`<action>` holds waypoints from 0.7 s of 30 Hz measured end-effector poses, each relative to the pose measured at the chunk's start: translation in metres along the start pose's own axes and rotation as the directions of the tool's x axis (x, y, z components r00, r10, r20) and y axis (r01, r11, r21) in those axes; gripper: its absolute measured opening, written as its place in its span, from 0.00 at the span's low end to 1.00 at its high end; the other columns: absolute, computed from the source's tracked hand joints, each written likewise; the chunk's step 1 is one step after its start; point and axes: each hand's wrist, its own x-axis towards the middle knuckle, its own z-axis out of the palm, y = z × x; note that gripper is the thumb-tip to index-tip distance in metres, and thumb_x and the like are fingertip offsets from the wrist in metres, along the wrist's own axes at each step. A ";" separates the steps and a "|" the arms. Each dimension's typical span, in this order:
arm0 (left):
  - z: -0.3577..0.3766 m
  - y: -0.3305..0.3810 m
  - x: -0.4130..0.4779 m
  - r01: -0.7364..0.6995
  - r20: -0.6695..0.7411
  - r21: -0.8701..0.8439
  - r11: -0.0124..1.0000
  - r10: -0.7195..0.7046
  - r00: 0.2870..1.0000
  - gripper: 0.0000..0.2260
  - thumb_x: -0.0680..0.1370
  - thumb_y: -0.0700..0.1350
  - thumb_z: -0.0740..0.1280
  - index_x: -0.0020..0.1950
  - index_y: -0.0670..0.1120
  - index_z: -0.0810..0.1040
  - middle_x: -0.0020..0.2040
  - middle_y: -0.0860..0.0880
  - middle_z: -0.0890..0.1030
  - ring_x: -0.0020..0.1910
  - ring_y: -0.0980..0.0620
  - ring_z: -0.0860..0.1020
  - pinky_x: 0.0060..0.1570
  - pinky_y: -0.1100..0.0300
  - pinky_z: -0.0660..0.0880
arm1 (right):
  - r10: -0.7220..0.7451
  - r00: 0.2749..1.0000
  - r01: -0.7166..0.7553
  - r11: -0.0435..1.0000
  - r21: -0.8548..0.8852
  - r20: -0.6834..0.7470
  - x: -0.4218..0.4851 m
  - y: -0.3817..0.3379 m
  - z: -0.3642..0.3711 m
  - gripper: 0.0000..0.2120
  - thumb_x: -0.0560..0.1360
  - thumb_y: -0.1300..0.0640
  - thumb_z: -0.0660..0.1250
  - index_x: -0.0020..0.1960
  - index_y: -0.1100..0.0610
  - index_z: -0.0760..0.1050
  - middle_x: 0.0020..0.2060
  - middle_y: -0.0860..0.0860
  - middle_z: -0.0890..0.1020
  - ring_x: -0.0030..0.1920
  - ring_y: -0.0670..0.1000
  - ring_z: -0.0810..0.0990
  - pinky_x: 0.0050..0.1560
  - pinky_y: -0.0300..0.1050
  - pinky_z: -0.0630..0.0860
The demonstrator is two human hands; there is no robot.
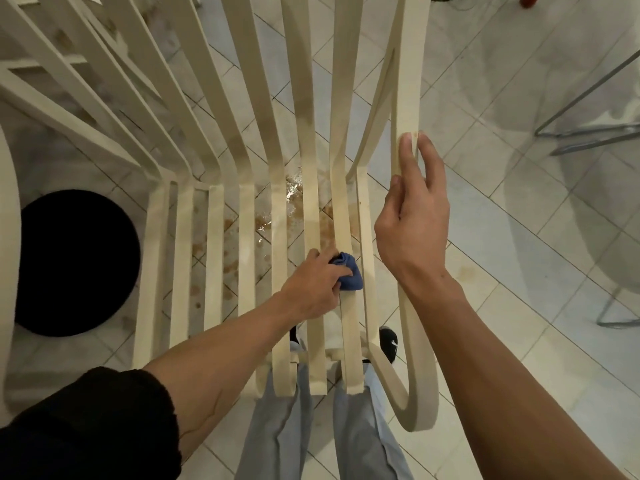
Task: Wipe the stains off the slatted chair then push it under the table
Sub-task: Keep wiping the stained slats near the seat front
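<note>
Slatted chair (pixel 247 237) stands on tiled floor, close before person. Left hand (pixel 311 285) pinches bunched blue cloth (pixel 349 275) against seat slat. Right hand (pixel 412 230) clasps armrest rail (pixel 405 109), steadying. Chair likely light, stiff, smooth; push by rail, not thin slats.

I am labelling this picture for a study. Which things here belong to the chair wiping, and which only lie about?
Job: chair, cloth in the left hand, slat stains.
Lying about: black stool, metal frame, floor spill.
</note>
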 end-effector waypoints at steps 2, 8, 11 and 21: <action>-0.004 -0.003 0.007 0.022 0.016 0.021 1.000 -0.023 1.000 0.15 0.79 0.41 0.62 0.63 0.50 0.78 0.62 0.47 0.71 0.56 0.44 0.68 0.60 0.51 0.67 | 0.010 1.000 -0.010 1.000 0.005 0.000 0.000 -0.001 0.000 0.25 0.82 0.65 0.55 0.78 0.54 0.59 0.76 0.54 0.62 0.57 0.42 0.67 0.46 0.25 0.66; 0.001 0.002 0.012 0.089 -0.115 0.078 0.993 -0.079 0.990 0.15 0.82 0.45 0.58 0.67 0.49 0.74 0.67 0.44 0.67 0.54 0.43 0.68 0.59 0.50 0.68 | 0.001 1.000 0.000 1.000 0.021 -0.007 0.001 0.000 0.000 0.26 0.81 0.66 0.56 0.78 0.55 0.59 0.75 0.55 0.63 0.59 0.42 0.65 0.48 0.15 0.61; 0.013 0.005 -0.015 0.011 -0.039 0.114 0.993 -0.006 0.999 0.14 0.83 0.47 0.56 0.67 0.49 0.73 0.66 0.45 0.67 0.55 0.44 0.68 0.60 0.51 0.67 | 0.009 1.000 -0.008 1.000 0.024 -0.005 0.000 0.000 0.000 0.25 0.82 0.66 0.56 0.78 0.55 0.59 0.75 0.55 0.62 0.61 0.39 0.61 0.49 0.15 0.60; 0.019 0.007 -0.014 0.109 -0.052 0.083 0.991 -0.105 0.993 0.14 0.82 0.47 0.58 0.68 0.52 0.72 0.65 0.48 0.68 0.57 0.44 0.68 0.62 0.53 0.67 | 0.017 1.000 -0.017 1.000 -0.009 0.022 -0.002 -0.003 -0.003 0.25 0.82 0.64 0.55 0.78 0.55 0.59 0.76 0.55 0.62 0.62 0.46 0.60 0.50 0.15 0.58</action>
